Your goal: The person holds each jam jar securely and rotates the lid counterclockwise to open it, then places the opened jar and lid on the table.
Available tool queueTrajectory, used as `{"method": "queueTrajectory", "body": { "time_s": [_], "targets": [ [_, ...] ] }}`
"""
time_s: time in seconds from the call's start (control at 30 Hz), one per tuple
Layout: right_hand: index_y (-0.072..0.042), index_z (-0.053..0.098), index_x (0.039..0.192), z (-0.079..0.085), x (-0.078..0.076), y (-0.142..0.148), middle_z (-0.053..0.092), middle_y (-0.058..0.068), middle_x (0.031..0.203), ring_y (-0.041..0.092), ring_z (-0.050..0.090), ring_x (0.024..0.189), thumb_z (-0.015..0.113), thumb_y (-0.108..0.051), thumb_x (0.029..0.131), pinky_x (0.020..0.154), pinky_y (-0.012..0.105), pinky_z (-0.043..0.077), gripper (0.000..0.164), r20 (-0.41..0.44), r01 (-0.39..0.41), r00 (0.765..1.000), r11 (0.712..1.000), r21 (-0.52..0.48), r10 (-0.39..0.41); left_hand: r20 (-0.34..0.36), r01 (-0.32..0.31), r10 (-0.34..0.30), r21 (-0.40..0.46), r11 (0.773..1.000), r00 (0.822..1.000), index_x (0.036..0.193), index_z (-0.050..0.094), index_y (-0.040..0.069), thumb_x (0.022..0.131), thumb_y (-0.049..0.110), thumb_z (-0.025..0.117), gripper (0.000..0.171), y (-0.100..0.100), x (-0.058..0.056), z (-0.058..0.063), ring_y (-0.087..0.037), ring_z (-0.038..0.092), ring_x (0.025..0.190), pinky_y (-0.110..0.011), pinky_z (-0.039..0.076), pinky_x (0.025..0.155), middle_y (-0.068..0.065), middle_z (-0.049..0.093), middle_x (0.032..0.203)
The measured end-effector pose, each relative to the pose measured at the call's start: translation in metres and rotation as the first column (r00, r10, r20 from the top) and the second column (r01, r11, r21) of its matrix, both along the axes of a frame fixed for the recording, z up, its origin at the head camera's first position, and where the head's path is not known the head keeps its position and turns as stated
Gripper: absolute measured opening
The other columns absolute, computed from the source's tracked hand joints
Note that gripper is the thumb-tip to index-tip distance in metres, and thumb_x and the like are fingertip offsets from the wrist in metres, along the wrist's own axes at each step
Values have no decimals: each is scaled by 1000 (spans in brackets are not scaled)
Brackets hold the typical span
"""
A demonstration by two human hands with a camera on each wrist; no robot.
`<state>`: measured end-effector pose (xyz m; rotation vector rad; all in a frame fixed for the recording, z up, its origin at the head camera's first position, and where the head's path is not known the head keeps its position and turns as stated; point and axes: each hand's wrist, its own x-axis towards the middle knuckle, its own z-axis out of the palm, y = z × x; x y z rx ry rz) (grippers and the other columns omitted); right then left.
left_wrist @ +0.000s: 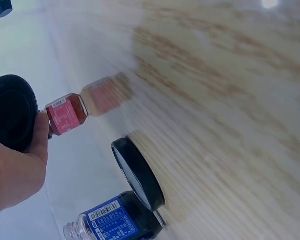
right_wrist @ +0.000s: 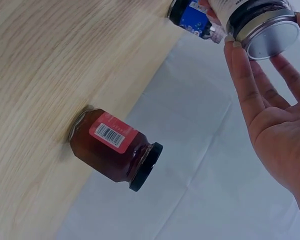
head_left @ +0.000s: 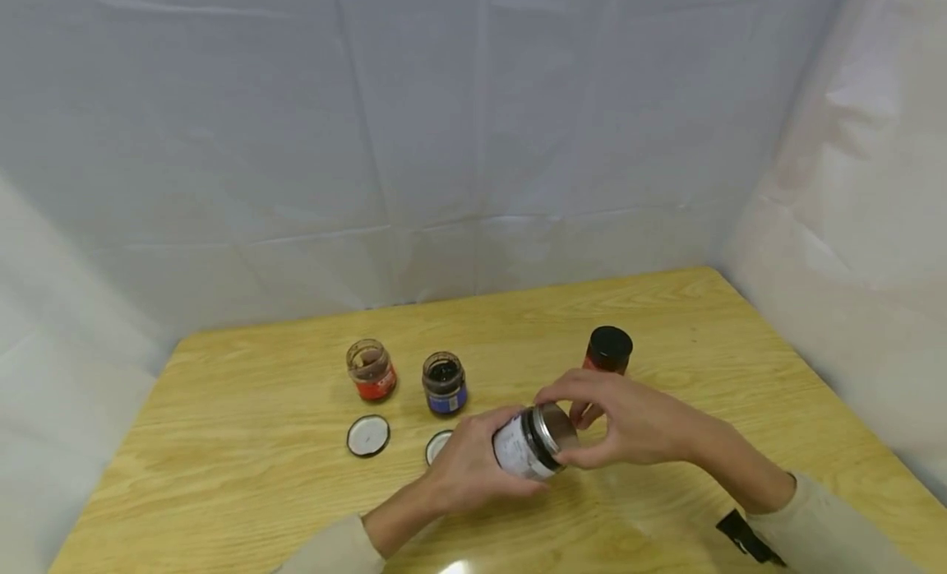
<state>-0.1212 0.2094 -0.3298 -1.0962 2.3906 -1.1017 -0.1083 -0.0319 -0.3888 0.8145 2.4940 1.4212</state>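
Note:
My left hand grips a jar with a white label around its body, tilted so that its top faces right. In the left wrist view the jar's dark round base faces the camera, with the left fingers wrapped about it. A silver lid sits on the jar. My right hand holds this lid by its rim, thumb on the near side and fingers on the far side. From the right wrist view, the fingertips lie right at the lid's edge.
An open jar with a red label and one with a blue label stand at the back left. Before them lie a white-lined lid and another lid, partly hidden. Behind my right hand stands a red-labelled jar with a black lid.

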Motion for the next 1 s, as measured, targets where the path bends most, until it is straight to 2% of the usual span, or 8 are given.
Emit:
{"method": "queueTrajectory", "body": {
  "time_s": [0.1, 0.2, 0.33, 0.47, 0.7, 0.87, 1.0],
  "targets": [
    [-19, 48, 137, -1, -1, 0, 52, -3, 127, 11, 61, 97, 67, -41, 88, 83, 35, 51, 58, 59, 44, 997, 999, 20, -45, 8, -31, 31, -21, 999, 999, 125, 59, 16, 65, 41, 85, 70, 0, 0, 1, -8, 59, 76, -26, 50, 62, 8, 62, 96],
    [-19, 44, 141, 0, -2, -4, 53, -4, 126, 9, 61, 97, 63, -44, 90, 82, 33, 51, 60, 105, 114, 987, 991, 70, -121, -11, -58, 58, -51, 997, 998, 125, 58, 16, 64, 42, 84, 71, 1, 0, 3, -8, 58, 76, -26, 49, 62, 8, 61, 97],
    [-18, 51, 136, 1, 0, -11, 59, -5, 115, 6, 62, 91, 60, -49, 90, 75, 30, 51, 55, 111, 188, 973, 974, 126, -202, -35, -78, 76, -81, 994, 997, 124, 59, 18, 64, 42, 84, 69, 2, 1, 6, -8, 57, 77, -25, 48, 62, 8, 61, 96],
    [-17, 55, 132, 0, 1, -15, 61, -5, 110, 6, 63, 86, 63, -50, 88, 72, 29, 51, 56, 103, 216, 968, 967, 131, -230, -45, -81, 77, -88, 993, 996, 122, 59, 20, 65, 38, 85, 65, 0, 1, 6, -8, 57, 75, -25, 48, 60, 9, 61, 95],
    [-15, 52, 137, -1, 1, -14, 61, -4, 117, 7, 64, 86, 66, -45, 88, 73, 27, 52, 59, 109, 163, 979, 984, 74, -171, -96, -60, 50, -97, 994, 994, 122, 59, 20, 64, 34, 85, 65, -3, -3, 5, -8, 56, 75, -24, 48, 60, 10, 61, 96],
    [-9, 52, 137, -1, -1, -11, 60, 0, 117, 10, 63, 90, 67, -41, 88, 76, 28, 52, 60, 105, 115, 988, 993, 20, -116, -77, -49, 42, -87, 995, 996, 126, 58, 18, 64, 33, 86, 69, -3, -7, 5, -8, 57, 76, -25, 48, 60, 8, 62, 98],
    [-12, 51, 137, -4, -4, -9, 56, 0, 124, 14, 62, 98, 68, -39, 88, 82, 29, 51, 59, 105, 69, 992, 998, 6, -69, -63, -33, 27, -82, 996, 998, 126, 59, 18, 65, 30, 86, 68, -3, -9, 3, -9, 57, 76, -25, 49, 60, 8, 61, 98]
  ]
}}
